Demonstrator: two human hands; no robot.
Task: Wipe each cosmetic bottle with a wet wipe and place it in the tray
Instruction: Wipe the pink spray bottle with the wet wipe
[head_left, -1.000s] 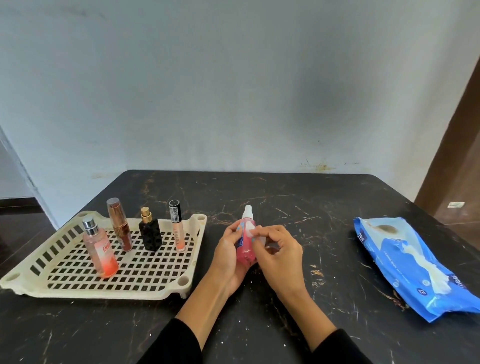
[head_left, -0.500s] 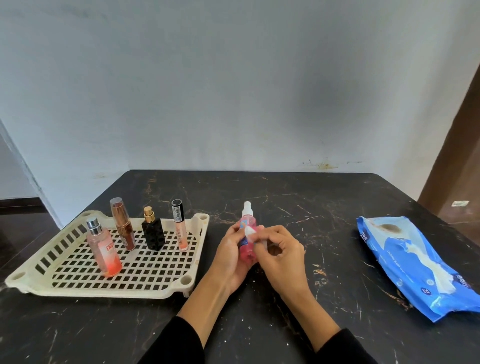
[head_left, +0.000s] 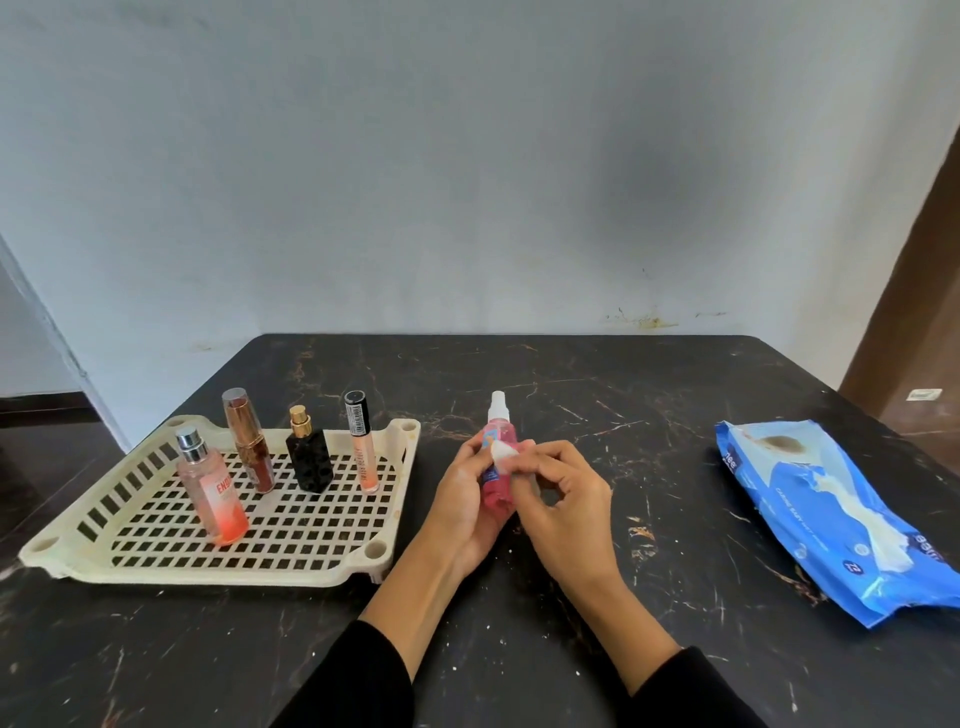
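Head view: you look down at a black marble-patterned table (head_left: 571, 395) set against a pale wall; your left hand (head_left: 467, 509) curls round a small pink spray bottle (head_left: 497, 467), holding it upright above the table near the middle, its white nozzle pointing up; your right hand (head_left: 566, 499) pinches a small white wipe (head_left: 503, 453) against the bottle's upper front, thumb and forefinger closed on it, the other fingers loosely bent; both sleeves are black. To your left a cream slatted tray (head_left: 332, 566) rests on the table, just beside your left wrist; four bottles stand upright in it: a peach spray (head_left: 213, 493) nearest you, then a row behind of a brown-gold tube (head_left: 249, 441), a black bottle (head_left: 308, 457) with a gold cap, and a slim gloss (head_left: 362, 447) with a black cap. To your right, well apart from your hands, a blue wipe pack (head_left: 831, 514) lies flat.
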